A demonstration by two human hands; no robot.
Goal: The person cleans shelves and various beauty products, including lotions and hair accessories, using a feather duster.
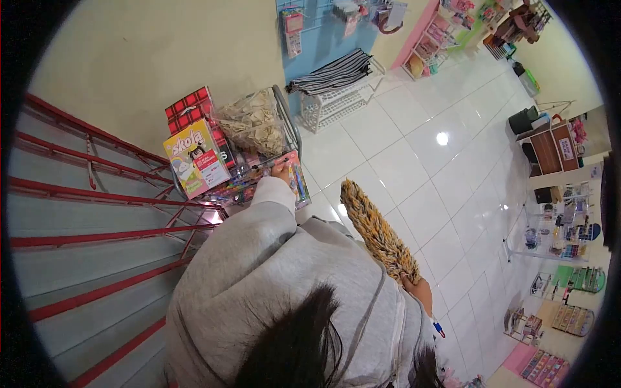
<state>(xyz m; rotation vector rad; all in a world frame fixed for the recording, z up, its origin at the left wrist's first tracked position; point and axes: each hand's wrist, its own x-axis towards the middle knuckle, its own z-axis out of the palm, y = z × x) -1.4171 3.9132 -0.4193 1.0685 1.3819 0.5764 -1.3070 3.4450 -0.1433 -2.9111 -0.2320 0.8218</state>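
My left hand [281, 172] is at the front edge of a rack, its fingers bent against colourful packaged goods [299, 184]; what it grips, if anything, is too small to make out. Beside it on the rack lie a yellow "skola" book [196, 158], a red plaid pack [188, 110] and a clear bag of beige pieces [253, 123]. Lower right, my right hand [417, 292] is closed around the end of a fluffy brown and yellow duster [378, 229], which points up and left over the floor. A blue pen-like item [439, 328] shows near that wrist.
Red metal rails [97, 240] run along the left. A white plastic rack [339, 103] with striped cloth [333, 72] stands against the wall. White floor tiles [414, 161] spread ahead. Goods displays and a brown wooden shelf [548, 150] line the right.
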